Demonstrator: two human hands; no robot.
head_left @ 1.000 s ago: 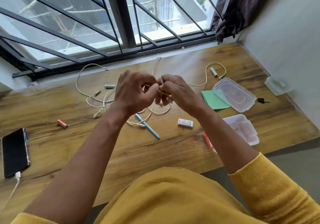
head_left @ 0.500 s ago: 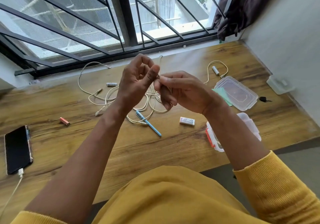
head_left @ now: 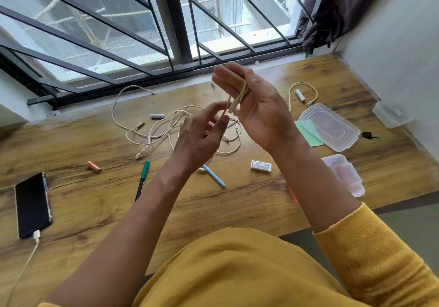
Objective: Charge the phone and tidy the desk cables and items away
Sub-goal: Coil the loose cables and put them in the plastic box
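My right hand (head_left: 259,107) is raised over the desk, palm towards me, its thumb pinning a few folded loops of cream cable (head_left: 240,98) against the fingers. Just below it, my left hand (head_left: 202,138) pinches the strand that hangs from those loops. The rest of this cable lies in a loose tangle (head_left: 166,128) on the wooden desk (head_left: 118,202). A black phone (head_left: 32,208) lies face up at the left edge with a white charging plug (head_left: 36,235) in its lower end.
Scattered on the desk are an orange battery (head_left: 94,166), two white batteries (head_left: 157,116) (head_left: 300,94), a green pen (head_left: 143,177), a blue pen (head_left: 213,176) and an eraser (head_left: 260,166). At the right lie a clear lid (head_left: 330,127), green paper (head_left: 307,129) and an open box (head_left: 344,173).
My hands have come apart. The right one rose and turned palm up with the cable folded in it; the left dropped lower along the strand, uncovering the green pen.
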